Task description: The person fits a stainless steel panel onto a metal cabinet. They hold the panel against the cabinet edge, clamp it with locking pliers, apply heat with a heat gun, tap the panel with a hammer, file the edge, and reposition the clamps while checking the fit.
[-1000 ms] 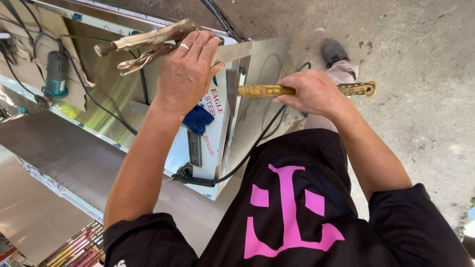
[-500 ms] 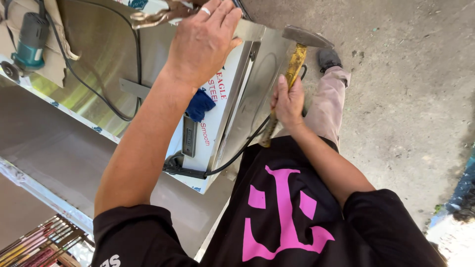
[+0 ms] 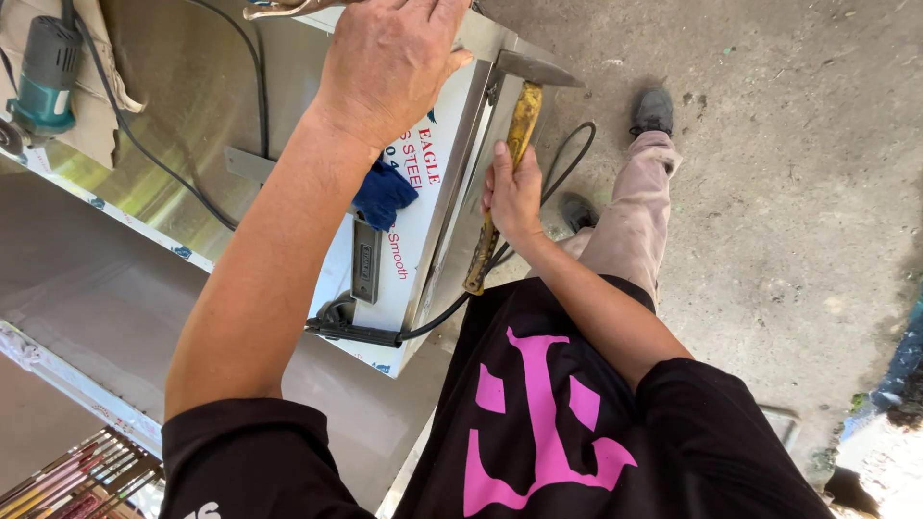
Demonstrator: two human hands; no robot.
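The right hand point(image 3: 512, 197) grips a hammer point(image 3: 510, 154) against the steel sheet point(image 3: 452, 207); the left hand point(image 3: 389, 62) presses on top.

Metalwork shop: steel sheets point(image 3: 115, 288), angle grinder point(image 3: 43, 72), hammer point(image 3: 510, 154), rough concrete floor point(image 3: 788, 192).

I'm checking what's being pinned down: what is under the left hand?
The left hand presses flat on the steel sheet panel at its top edge, beside locking pliers. The palm covers the metal directly beneath, so nothing there can be seen.

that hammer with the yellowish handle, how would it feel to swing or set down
The hammer is probably top-heavy: its metal head looks bulky against the slim handle. It seems stiff and straight in the right hand. The worn handle may be a bit slick.
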